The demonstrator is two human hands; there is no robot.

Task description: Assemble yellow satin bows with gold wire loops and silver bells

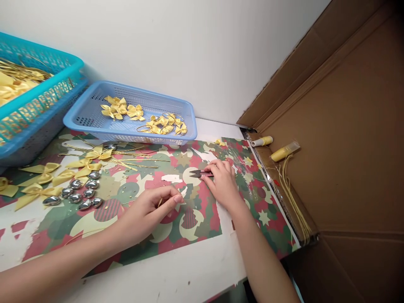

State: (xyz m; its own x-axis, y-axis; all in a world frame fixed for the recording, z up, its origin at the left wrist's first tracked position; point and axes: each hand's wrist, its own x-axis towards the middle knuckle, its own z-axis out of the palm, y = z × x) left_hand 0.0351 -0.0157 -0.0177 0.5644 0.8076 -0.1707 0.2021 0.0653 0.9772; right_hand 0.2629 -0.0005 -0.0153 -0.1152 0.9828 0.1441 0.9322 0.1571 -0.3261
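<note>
My left hand [154,208] is closed in a pinch above the patterned sheet, thumb against forefinger. A bit of gold cord [160,202] shows inside its curled fingers; the rest is mostly hidden. To the right, my right hand [222,181] has its fingers on a pair of dark thread snips [201,173], whose blades point left, low over the sheet. Left of my left hand lie several shiny silver beads [75,198], near yellow ribbon bows [38,191]. Behind them, loose gold cords [126,160] are spread across the sheet.
A blue basket [126,136] holding yellow bows stands against the white wall. At far left are stacked baskets, a turquoise one [63,82] on top. Cardboard [341,126] walls the right side, where yellow spools [285,151] and hanging cords [292,202] sit along a ledge.
</note>
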